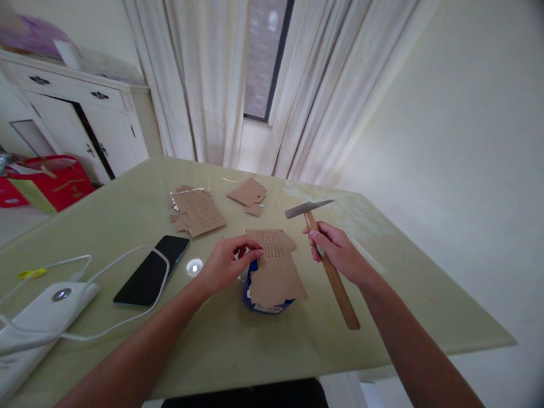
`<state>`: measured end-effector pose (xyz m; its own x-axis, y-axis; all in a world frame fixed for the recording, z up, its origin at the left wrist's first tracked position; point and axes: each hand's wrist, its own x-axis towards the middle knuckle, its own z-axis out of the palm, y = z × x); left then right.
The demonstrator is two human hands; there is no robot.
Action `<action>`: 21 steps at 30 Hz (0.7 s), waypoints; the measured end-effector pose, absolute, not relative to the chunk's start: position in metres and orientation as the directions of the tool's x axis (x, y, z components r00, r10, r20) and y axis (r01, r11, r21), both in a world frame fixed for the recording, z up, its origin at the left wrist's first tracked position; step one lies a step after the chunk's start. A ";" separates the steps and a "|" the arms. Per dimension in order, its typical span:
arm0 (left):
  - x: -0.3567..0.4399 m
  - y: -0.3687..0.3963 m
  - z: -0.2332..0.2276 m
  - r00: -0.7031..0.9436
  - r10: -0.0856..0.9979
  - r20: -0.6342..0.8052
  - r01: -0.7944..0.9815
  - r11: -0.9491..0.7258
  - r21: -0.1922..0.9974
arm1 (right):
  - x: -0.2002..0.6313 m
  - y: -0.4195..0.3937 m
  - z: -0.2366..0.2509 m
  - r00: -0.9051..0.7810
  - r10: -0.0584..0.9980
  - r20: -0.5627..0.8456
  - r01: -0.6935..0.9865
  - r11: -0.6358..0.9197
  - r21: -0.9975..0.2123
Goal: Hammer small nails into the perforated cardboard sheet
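Far left: a white cabinet (80, 122) with dark handles stands against the wall, a red bag (51, 181) on the floor below it. Table (238, 345): pale green top, filling the lower view. On its left edge, a white device (40, 323) with a round metal button, white cable (106, 266) looping from it across a black phone (153, 271) lying face up. Just right of the phone, a small round shiny object (194, 267), kind not discernible. Beyond these, a torn cardboard sheet (199, 212) punched with rows of holes, then further cardboard scraps (249, 194) toward the window. Centre: the left hand (229, 263), fingers pinched together on the left edge of a perforated cardboard piece (276, 266), which lies over a blue-and-white container (255, 297) near the table's middle. Right of it: the right hand (335, 252), closed around the wooden handle of a hammer (327, 249), the metal head raised above the table and pointing left, just beside the cardboard. Behind the table: cream curtains (204, 79) parted around a dark window (266, 56). Far right: a plain pale wall (467, 141).
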<state>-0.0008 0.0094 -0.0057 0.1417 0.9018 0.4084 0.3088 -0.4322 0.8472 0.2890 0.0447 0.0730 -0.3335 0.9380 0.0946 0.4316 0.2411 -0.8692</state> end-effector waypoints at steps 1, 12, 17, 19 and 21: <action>-0.001 0.010 -0.006 0.143 0.901 0.410 0.306 -0.434 0.847 | 0.287 0.042 0.082 -0.354 0.932 0.083 0.466 0.252 -0.848; 0.000 0.010 -0.005 0.127 0.902 0.412 0.303 -0.430 0.850 | 0.256 0.020 0.119 -0.475 0.880 -0.020 0.699 0.364 -0.615; 0.001 0.010 -0.007 0.110 0.909 0.402 0.301 -0.416 0.858 | 0.255 0.017 0.125 -0.484 0.875 -0.016 0.699 0.376 -0.608; 0.002 0.010 -0.008 0.110 0.909 0.402 0.297 -0.416 0.859 | 0.255 0.017 0.127 -0.498 0.867 -0.005 0.700 0.398 -0.592; 0.002 0.010 -0.008 0.107 0.906 0.411 0.293 -0.423 0.857 | 0.255 0.016 0.129 -0.509 0.861 0.004 0.704 0.419 -0.574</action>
